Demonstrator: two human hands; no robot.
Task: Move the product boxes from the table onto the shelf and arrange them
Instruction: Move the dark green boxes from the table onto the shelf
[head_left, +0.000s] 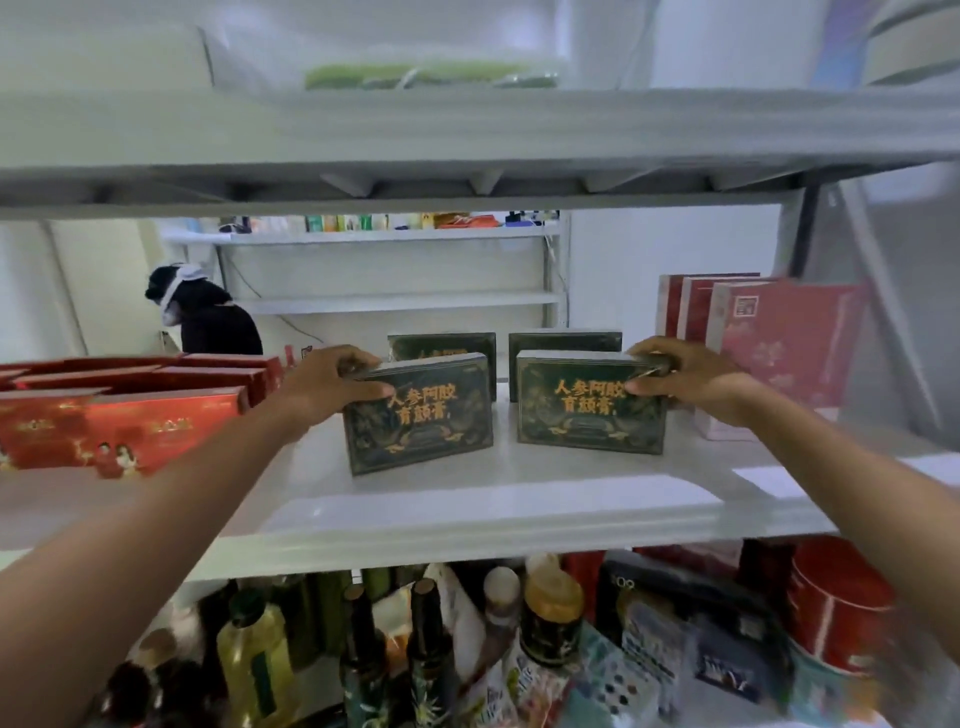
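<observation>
**Green boxes: front pair, in hand on the middle shelf**

Green boxes, gold lettering, four in view, all on the shelf (467, 519). The left front box (418, 415) and right front box (589, 405) stand on their long edges with their faces outward and a gap between them. The left one sits slightly askew, the right one squarer. Two back boxes (441, 345) stand close behind them, one behind each.

Risks, as judged:
- Each front box is thin and stands on a narrow edge. Letting go while it leans could tip it onto its face, or back into the box behind.
- The left front box is askew. Pushing it at the corner alone would turn it further instead of lining it up.
- A fall forward off the shelf lip would land among the bottles (431, 649) below.

Grip:
- Left hand (332, 384): clamped on the upper left corner of the left front box, fingers curled over the top edge and thumb pressed on the face.
- Right hand (685, 376): clamped likewise on the upper right corner of the right front box, fingers over the top and thumb on the face.

Neighbours: flat red boxes (119, 426) are stacked to the left, near the left forearm. Upright pink and red boxes (789, 338) stand just beside the right hand. A red tin (836, 608) is on the level below. Another person (208, 317) is bent over in the background.
</observation>
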